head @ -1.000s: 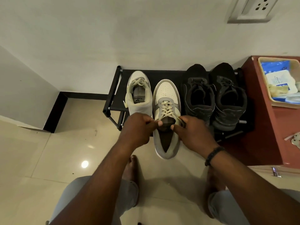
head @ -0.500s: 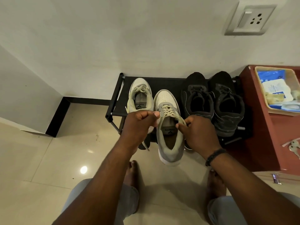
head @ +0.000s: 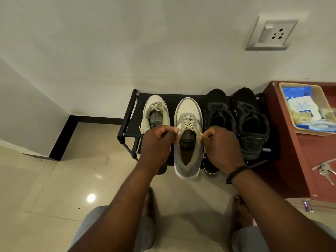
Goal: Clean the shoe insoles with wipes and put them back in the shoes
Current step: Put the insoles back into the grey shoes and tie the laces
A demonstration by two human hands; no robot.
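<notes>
Head view: both hands, left [head: 157, 142] at nine o'clock, right [head: 221, 145] at three, pinch the grey-white shoe's [head: 188, 142] collar.

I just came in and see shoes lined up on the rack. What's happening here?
A person is handling the grey-and-white sneaker, second from the left on the black shoe rack. The left hand and right hand each pinch the collar beside the laces, one on each side. An insole shows inside it and inside its mate. Two black sneakers stand to the right. A wipes pack lies in a tray on the red cabinet.
</notes>
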